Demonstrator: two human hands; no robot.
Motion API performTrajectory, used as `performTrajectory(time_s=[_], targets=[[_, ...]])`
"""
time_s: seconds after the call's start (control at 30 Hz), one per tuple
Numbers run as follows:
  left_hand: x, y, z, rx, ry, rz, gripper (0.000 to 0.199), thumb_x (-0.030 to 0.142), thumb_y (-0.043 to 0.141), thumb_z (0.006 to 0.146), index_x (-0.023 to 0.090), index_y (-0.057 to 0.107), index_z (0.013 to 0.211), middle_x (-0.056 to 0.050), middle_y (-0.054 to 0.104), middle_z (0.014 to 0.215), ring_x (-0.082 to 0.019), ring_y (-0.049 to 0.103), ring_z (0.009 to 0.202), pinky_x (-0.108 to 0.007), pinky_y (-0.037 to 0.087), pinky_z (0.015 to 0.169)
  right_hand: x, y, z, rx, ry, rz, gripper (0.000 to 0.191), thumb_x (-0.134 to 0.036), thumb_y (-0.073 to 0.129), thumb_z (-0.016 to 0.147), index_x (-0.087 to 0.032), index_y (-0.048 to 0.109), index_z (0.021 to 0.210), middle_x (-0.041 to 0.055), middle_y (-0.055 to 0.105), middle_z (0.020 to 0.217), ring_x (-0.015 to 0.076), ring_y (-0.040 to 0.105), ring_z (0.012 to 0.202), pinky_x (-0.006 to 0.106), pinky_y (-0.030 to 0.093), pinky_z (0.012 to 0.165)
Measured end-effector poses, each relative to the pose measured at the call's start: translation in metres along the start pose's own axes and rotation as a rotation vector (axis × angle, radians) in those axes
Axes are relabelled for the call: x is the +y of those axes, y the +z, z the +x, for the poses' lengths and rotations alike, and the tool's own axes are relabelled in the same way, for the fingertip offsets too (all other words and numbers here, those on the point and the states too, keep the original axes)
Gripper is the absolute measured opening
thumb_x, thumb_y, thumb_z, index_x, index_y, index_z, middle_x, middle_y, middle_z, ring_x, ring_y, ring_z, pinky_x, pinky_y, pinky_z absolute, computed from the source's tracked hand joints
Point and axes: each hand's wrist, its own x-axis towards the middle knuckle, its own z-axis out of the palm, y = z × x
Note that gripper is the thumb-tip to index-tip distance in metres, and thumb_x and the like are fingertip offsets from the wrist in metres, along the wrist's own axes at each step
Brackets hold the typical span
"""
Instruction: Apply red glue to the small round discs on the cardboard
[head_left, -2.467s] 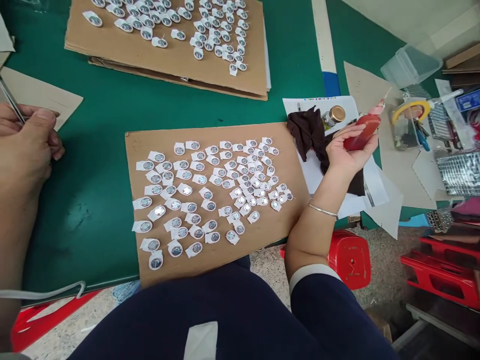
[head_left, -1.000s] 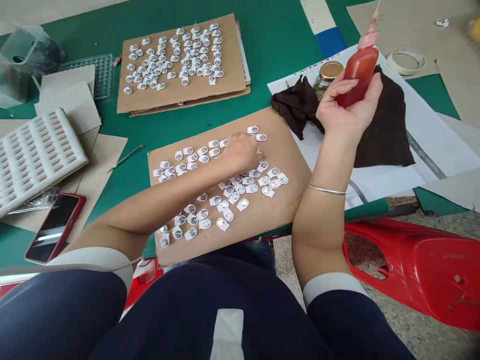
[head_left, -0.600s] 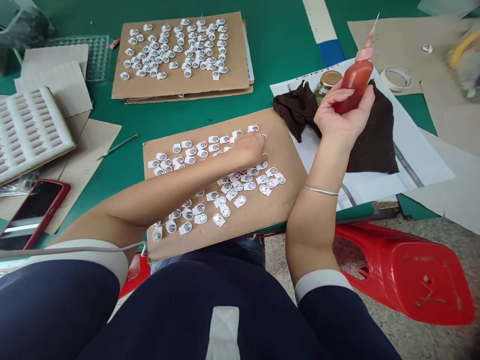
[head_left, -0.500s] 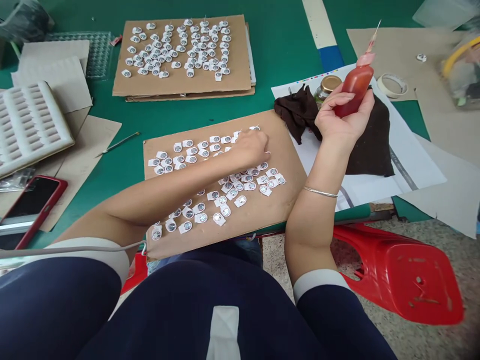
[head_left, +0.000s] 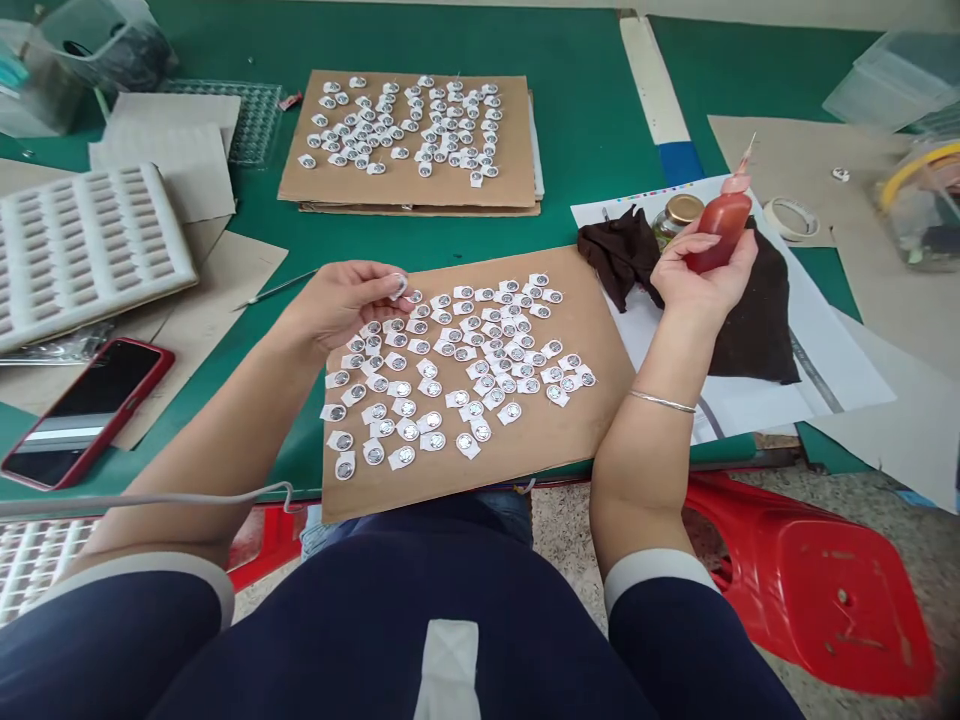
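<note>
My left hand (head_left: pixel 341 305) is closed in a pinch on a small round disc with a white tab (head_left: pixel 398 287), above the far left corner of a cardboard sheet (head_left: pixel 555 440). Many similar silver-and-white discs (head_left: pixel 429 388) lie on that sheet in loose rows. On the right, my right hand (head_left: pixel 701 275) is wrapped round a red squeeze bottle (head_left: pixel 724 228), whose thin needle tip (head_left: pixel 751 150) points up. Beneath and beside that hand are a dark brown cloth (head_left: pixel 757 320) and a small jar with a gold lid (head_left: pixel 681 212).
A second cardboard stack (head_left: pixel 409 190) at the back carries more discs. At left are a white slotted tray (head_left: pixel 90 255), a red-cased phone (head_left: pixel 86 410) and a thin tool (head_left: pixel 281 288). A tape roll (head_left: pixel 791 218) lies at right; a red stool (head_left: pixel 847 590) stands below the table.
My left hand has moved left from the right part of the sheet and now shows a disc in its fingers. The right hand still holds the bottle. The whole view has shifted slightly.
</note>
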Motion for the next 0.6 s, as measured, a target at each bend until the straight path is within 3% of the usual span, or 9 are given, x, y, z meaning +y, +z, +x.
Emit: performTrajectory(time_s=[0.13,0.23,0.3,0.37,0.47,0.53,0.6], targets=[[-0.017,-0.036,-0.003,0.013,0.019,-0.152,0.024,0.035,0.072,0.075,0.02,0.063,0.092,0.006,0.069,0.09,-0.014,0.061,0.087,-0.041,0.049,0.094,0.005,-0.009,0.004,-0.011,-0.023,-0.255,0.049,-0.041,0.064,0.058,-0.036,0.063,0.106,0.0084,0.064,0.094,0.0183,0.05,0.072,0.036,0.047,0.052],[-0.024,-0.044,-0.006,0.03,0.056,-0.182,0.021,0.036,0.069,0.078,0.024,0.063,0.094,0.009,0.069,0.085,-0.012,0.059,0.086,-0.042,0.047,0.098,0.005,-0.015,0.006,-0.029,-0.064,-0.347,0.055,-0.044,0.061,0.059,-0.034,0.061,0.113,0.0075,0.063,0.093,0.0175,0.052,0.067,0.033,0.043,0.041],[-0.026,-0.044,-0.009,0.047,0.098,-0.199,0.021,0.036,0.07,0.077,0.025,0.064,0.093,0.009,0.068,0.083,-0.013,0.059,0.085,-0.043,0.047,0.097,0.004,-0.017,0.008,-0.017,-0.035,-0.315,0.059,-0.044,0.06,0.058,-0.032,0.059,0.115,0.006,0.062,0.101,0.0159,0.051,0.064,0.036,0.045,0.043],[-0.027,-0.043,-0.011,0.07,0.141,-0.21,0.021,0.036,0.071,0.076,0.024,0.064,0.091,0.009,0.068,0.082,-0.013,0.06,0.082,-0.043,0.048,0.095,0.001,-0.019,0.011,0.021,0.057,-0.211,0.048,-0.042,0.062,0.056,-0.035,0.064,0.104,0.0039,0.063,0.104,0.0135,0.048,0.062,0.038,0.046,0.047],[-0.03,-0.042,-0.013,0.1,0.181,-0.219,0.022,0.036,0.072,0.075,0.022,0.064,0.091,0.007,0.067,0.08,-0.013,0.061,0.08,-0.04,0.051,0.09,0.001,-0.02,0.016,0.059,0.149,-0.118,0.021,-0.035,0.067,0.056,-0.037,0.066,0.076,0.0048,0.066,0.09,0.0105,0.04,0.058,0.033,0.038,0.042],[-0.033,-0.041,-0.012,0.133,0.206,-0.241,0.024,0.035,0.074,0.073,0.02,0.065,0.089,0.004,0.067,0.079,-0.014,0.062,0.078,-0.037,0.054,0.084,0.004,-0.02,0.016,0.068,0.149,-0.136,0.028,-0.027,0.071,0.054,-0.034,0.067,0.08,0.005,0.064,0.084,0.0087,0.038,0.058,0.028,0.036,0.039],[-0.038,-0.042,-0.008,0.179,0.241,-0.281,0.022,0.03,0.075,0.071,0.016,0.066,0.085,0.0,0.066,0.077,-0.015,0.064,0.074,-0.033,0.056,0.075,0.009,-0.02,0.015,0.071,0.137,-0.157,0.047,-0.019,0.075,0.05,-0.026,0.066,0.096,0.0024,0.061,0.084,0.006,0.037,0.059,0.021,0.036,0.039]])
